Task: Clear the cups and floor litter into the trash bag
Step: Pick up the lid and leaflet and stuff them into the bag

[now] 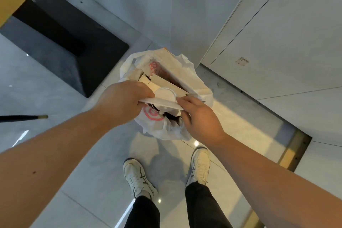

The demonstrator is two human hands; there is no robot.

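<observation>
My shoes (137, 177) stood just short of the trash bag (194, 83) on the floor (83, 181). My left hand (120, 102) was pinched shut on its near rim; my right hand (200, 116) curled closed on the same thin plastic. The bag looked light, soft and easy to tear, so grip at the rim. A cup lid (165, 94) and cardboard (166, 81) crowded the opening. Dark mat (61, 50) lay beyond, clear of it.

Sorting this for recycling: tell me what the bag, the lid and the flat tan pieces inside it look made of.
Bag: thin white plastic film, by its crinkles, translucency and red print.
Lid: smooth white moulded plastic, probably, by its round raised rim.
Tan pieces: matte cardboard or stiff paper, by their flat faces and straight edges.
</observation>
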